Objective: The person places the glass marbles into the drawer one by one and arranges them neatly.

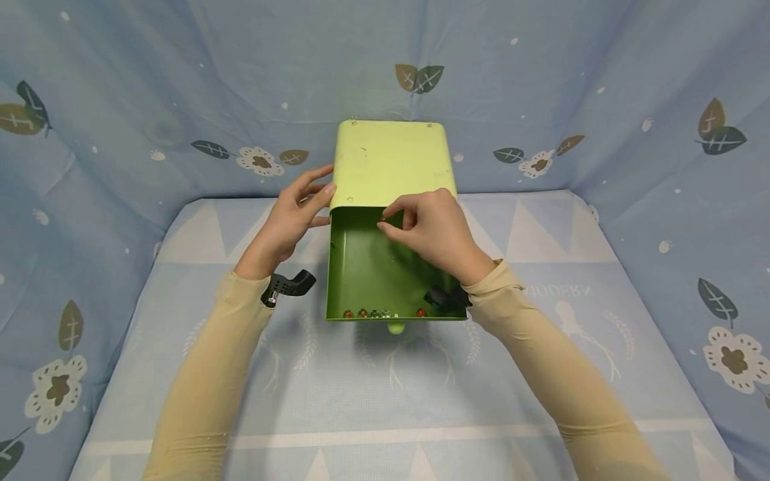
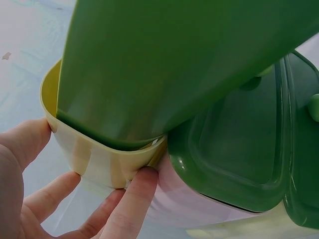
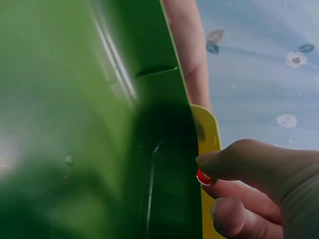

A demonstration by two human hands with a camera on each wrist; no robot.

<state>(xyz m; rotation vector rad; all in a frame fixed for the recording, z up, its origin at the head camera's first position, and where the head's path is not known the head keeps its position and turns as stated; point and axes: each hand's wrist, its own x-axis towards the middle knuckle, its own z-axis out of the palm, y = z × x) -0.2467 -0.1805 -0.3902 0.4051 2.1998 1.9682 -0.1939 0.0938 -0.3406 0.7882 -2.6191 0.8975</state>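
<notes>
A green drawer [image 1: 385,267] is pulled out of a pale yellow-green case [image 1: 394,160]. My right hand [image 1: 430,224] is over the drawer's back part, just in front of the case. Its thumb and index finger pinch a small red bead [image 3: 205,178], shiny and round. Against the case's left side, my left hand [image 1: 289,217] rests with spread fingertips on the outer wall, close to the opening [image 2: 107,154]. Along the drawer's front wall lie several small shiny beads [image 1: 363,312], red and clear ones.
Below the open drawer, the left wrist view has two closed dark green drawer fronts [image 2: 234,149] with round green knobs, one in a pink case [image 2: 174,204]. The light patterned tabletop [image 1: 385,401] extends in front. Blue printed cloth [image 1: 385,53] encloses the back and sides.
</notes>
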